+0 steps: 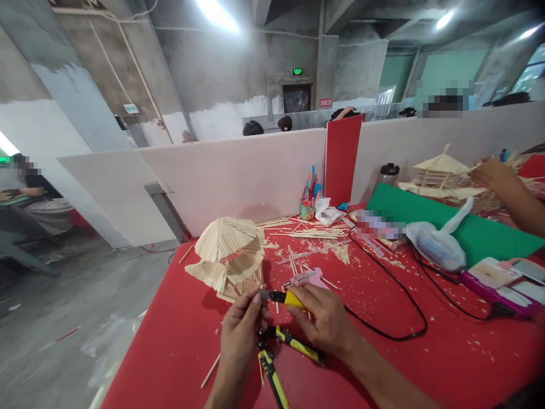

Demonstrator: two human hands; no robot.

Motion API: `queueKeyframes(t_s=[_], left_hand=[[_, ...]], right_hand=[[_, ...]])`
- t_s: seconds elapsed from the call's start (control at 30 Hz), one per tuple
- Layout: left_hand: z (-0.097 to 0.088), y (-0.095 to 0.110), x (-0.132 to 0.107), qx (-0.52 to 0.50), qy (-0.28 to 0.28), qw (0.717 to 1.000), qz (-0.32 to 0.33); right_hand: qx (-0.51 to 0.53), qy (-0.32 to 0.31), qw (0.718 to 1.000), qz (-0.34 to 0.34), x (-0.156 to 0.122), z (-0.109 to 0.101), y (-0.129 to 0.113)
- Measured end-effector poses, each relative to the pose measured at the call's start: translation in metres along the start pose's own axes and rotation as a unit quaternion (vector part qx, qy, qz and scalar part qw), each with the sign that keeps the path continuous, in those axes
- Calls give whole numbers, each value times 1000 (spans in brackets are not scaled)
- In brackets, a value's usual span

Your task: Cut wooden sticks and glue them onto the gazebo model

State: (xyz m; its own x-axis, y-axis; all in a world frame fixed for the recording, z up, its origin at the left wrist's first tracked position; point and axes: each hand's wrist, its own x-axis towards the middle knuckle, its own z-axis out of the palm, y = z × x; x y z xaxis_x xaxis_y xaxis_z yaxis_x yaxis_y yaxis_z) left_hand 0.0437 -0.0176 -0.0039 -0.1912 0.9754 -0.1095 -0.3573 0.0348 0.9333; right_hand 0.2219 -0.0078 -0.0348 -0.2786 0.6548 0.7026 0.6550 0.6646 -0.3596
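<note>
My right hand (324, 322) is closed on a small tool with a yellow grip and a dark metal tip (281, 297), held level above the red table (426, 363). My left hand (239, 336) is pinched at that tip; what its fingers hold is hidden. Under both hands lies a pair of yellow-and-black pliers (272, 363) with its handles spread. Just beyond my left hand stands a pavilion model of thin wooden sticks (227, 253), two roof tiers tall. A pink glue gun (307, 278) lies beside it, close to my right hand.
Loose sticks and shavings (313, 233) litter the table's far side. A black cable (395, 335) loops right. A pen cup (307, 205), green mat (489, 238), plastic bag (438, 244) and white partition (238, 176) stand behind. Another person's arm (513, 196) reaches toward a second stick model (443, 176).
</note>
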Motion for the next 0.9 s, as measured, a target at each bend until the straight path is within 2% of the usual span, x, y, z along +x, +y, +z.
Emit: queueKeyframes(t_s=[0.43, 0.9], left_hand=[[-3, 1, 1, 28, 3, 1000, -3], [-6, -2, 1, 5, 7, 1000, -8]], right_hand=[[12, -4, 1000, 4, 0, 1, 0], [8, -18, 1000, -1, -1, 0, 1]])
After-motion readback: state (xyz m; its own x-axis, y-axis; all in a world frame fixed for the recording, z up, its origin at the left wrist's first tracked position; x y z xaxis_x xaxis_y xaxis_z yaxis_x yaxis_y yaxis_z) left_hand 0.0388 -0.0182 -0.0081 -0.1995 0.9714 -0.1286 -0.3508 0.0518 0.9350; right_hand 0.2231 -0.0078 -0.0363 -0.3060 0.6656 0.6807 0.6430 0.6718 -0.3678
